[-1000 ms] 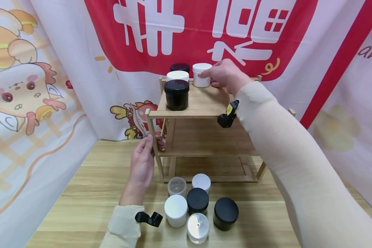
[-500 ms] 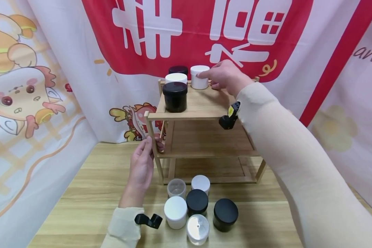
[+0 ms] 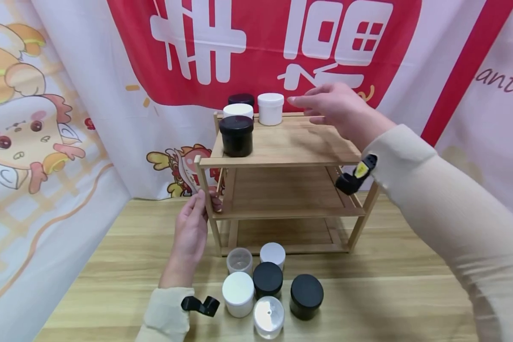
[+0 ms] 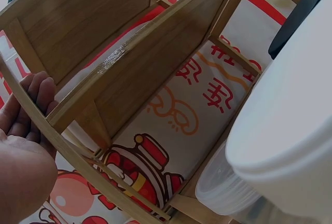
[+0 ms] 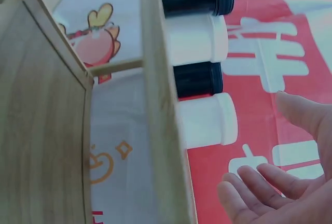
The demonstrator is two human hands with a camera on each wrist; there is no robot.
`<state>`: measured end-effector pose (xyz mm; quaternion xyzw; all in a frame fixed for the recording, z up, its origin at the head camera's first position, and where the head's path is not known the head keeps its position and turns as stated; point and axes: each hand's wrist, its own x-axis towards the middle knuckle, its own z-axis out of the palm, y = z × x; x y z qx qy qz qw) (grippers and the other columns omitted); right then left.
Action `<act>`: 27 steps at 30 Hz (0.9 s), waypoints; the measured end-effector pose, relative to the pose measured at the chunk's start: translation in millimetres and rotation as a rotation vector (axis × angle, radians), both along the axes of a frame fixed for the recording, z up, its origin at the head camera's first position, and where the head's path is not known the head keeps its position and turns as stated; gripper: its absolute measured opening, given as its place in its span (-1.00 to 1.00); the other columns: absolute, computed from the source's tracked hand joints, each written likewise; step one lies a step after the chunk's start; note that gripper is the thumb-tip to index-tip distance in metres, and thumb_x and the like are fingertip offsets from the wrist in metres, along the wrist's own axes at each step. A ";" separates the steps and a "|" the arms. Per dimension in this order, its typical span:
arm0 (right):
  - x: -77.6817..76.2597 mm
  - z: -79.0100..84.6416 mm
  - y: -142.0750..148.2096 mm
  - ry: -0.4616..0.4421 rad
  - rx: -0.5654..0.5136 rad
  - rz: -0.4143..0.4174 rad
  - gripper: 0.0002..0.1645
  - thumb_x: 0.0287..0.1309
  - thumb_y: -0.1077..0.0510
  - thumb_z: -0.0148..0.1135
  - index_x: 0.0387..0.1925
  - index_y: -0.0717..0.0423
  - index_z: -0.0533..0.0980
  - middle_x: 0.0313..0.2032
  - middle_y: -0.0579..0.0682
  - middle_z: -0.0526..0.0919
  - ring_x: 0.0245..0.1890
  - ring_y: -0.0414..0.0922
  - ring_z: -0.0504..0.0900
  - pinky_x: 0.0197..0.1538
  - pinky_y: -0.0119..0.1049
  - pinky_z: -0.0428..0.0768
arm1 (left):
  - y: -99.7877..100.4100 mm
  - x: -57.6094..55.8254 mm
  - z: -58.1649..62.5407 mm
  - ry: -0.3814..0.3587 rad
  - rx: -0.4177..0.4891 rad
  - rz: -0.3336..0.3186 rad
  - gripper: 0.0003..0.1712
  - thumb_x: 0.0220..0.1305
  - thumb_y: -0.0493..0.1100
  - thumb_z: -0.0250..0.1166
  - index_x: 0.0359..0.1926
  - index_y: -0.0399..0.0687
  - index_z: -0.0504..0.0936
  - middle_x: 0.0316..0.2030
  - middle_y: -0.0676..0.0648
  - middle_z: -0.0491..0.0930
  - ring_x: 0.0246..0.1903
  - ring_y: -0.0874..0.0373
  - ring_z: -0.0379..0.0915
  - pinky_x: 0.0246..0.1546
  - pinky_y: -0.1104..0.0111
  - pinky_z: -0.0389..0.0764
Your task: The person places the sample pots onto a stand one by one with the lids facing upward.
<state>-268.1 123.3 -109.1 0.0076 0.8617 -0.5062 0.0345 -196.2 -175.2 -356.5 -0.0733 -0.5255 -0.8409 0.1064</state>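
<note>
A three-tier wooden shelf (image 3: 290, 190) stands on the table. My left hand (image 3: 191, 223) holds its front left post, with fingers wrapped behind the wood (image 4: 31, 105). On the top tier, at the back, a white jar (image 3: 271, 110) stands upright. To its right hovers my right hand (image 3: 335, 107), fingers spread, with a gap between fingertips and jar; the right wrist view shows the same gap. Left of the white jar a column of jars runs front to back: a black jar (image 3: 237, 137), a second white jar (image 3: 238, 110) and another black jar (image 3: 242, 99).
Several jars stand on the table before the shelf: a white jar (image 3: 238, 289), a black jar (image 3: 306, 292), a clear jar (image 3: 269, 313), others behind them. Printed cloth (image 3: 188, 80) hangs close behind the shelf.
My right hand has let go of the white jar at the back of the top tier and drawn off to the right. My left hand stays on the post. The head view has shifted slightly.
</note>
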 end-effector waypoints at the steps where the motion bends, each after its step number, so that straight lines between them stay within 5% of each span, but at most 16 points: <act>1: 3.8 -1.5 2.6 0.010 0.001 0.021 -0.07 0.34 -0.30 0.43 0.58 -0.08 0.35 0.53 0.01 0.45 0.51 0.04 0.49 0.57 -0.11 0.48 | -0.5 0.4 -0.1 -0.002 -0.003 0.000 -0.74 0.68 0.05 0.14 -0.04 0.09 0.72 -0.06 0.10 0.68 0.02 0.22 0.58 0.33 0.40 0.52; 12: 52.2 -26.0 29.2 0.091 -0.042 0.148 -0.19 0.33 -0.26 0.46 0.49 -0.14 0.43 0.45 -0.02 0.50 0.39 0.00 0.59 0.54 -0.02 0.53 | -1.3 1.3 -0.2 -0.009 -0.006 -0.006 -0.74 0.69 0.06 0.13 -0.01 0.11 0.71 -0.03 0.12 0.65 0.10 0.20 0.52 0.41 0.37 0.42; 19: 76.6 -39.4 40.2 0.157 -0.053 0.205 -0.29 0.34 -0.25 0.45 0.42 -0.20 0.48 0.29 -0.06 0.63 0.18 -0.13 0.76 0.20 -0.38 0.73 | -1.0 1.4 -0.7 0.003 0.002 0.002 -0.75 0.69 0.04 0.12 0.00 0.13 0.71 -0.04 0.13 0.66 0.07 0.22 0.54 0.39 0.38 0.44; 27: 95.7 -64.1 59.4 0.208 -0.200 0.213 -0.35 0.41 -0.08 0.43 0.44 -0.11 0.47 0.29 -0.03 0.66 0.15 -0.19 0.78 0.16 -0.43 0.74 | -0.5 2.0 -0.5 0.010 -0.006 -0.011 -0.76 0.69 0.05 0.14 -0.04 0.14 0.70 -0.05 0.13 0.66 0.06 0.23 0.55 0.37 0.39 0.47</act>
